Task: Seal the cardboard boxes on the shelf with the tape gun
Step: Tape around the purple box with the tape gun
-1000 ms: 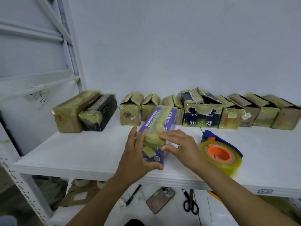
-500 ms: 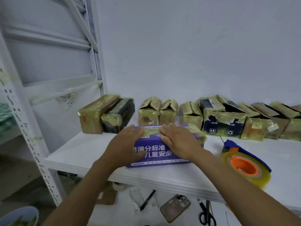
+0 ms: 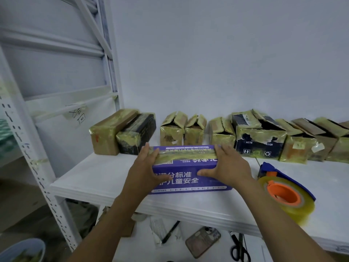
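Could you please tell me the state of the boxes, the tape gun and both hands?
purple box: closed, taped along top seam.
left hand: straight fingers press its left end.
right hand: straight fingers press its right end.
tape gun: lying unheld on shelf, roll loaded.
far-left brown box: closed, taped.
black box: closed, taped.
dark printed box: flaps up, unsealed.

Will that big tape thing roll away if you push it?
Probably not: the tape gun has a blue frame over its roll, which should block rolling. Its shiny tape looks slick, so it might slide instead.
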